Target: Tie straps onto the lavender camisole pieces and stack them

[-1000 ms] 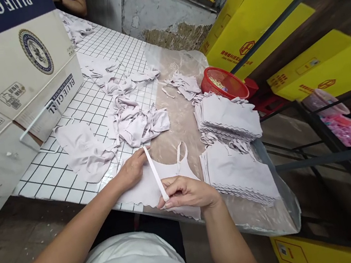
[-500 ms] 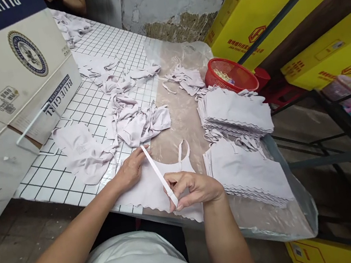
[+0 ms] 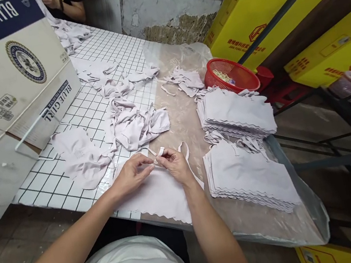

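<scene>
A pale camisole-style bra top with a scalloped hem lies flat at the table's front edge. Above its neckline my left hand and my right hand meet. Both pinch a shoulder strap of this top, near a small clear strap ring or slider between the fingertips. The other strap stands up in a loop just right of my right hand. Part of the top is covered by my forearms.
Two neat stacks of similar tops lie to the right, with a red basket behind them. Loose tops lie in heaps beyond my hands. A large carton stands left. Another person's arm shows at the far end. Yellow boxes stand right.
My right hand has moved up and away from me, bringing the strap end toward my left hand. The strap, stretched out long before, is now gathered between both hands' fingertips.
</scene>
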`<state>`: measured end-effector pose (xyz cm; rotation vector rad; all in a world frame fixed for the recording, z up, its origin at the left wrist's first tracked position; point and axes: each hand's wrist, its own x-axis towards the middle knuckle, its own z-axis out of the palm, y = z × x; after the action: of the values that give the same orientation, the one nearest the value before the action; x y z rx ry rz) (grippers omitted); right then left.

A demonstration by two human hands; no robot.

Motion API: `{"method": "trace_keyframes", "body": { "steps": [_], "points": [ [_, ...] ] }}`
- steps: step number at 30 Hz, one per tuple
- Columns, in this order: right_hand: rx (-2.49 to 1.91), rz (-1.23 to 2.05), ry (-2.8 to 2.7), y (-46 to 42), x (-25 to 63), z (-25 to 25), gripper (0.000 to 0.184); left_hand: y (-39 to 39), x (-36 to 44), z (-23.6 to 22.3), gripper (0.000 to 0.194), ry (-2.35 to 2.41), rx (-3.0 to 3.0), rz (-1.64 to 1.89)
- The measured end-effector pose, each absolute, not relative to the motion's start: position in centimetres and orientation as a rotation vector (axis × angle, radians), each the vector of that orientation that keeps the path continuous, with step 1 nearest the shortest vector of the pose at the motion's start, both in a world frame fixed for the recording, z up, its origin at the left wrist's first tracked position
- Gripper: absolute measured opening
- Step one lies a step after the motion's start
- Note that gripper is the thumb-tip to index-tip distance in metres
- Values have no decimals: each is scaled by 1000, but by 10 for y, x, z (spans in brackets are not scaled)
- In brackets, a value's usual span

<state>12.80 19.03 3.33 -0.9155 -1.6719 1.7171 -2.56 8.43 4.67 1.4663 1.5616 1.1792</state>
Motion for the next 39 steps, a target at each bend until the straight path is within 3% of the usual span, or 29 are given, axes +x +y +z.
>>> {"method": "trace_keyframes", "body": {
  "steps": [6,14,39],
  "points": [
    [-824,1761,-1740,187,133,29,32,91,-23,45,23,1613,1388,1154],
    [-826,1584,-2073,183,134,22,20,79,-41,29,12,1864,1797,690],
    [-638,1597,-2217,179,130,18,16,81,-46,25,7,1754,1737,676]
  ]
}}
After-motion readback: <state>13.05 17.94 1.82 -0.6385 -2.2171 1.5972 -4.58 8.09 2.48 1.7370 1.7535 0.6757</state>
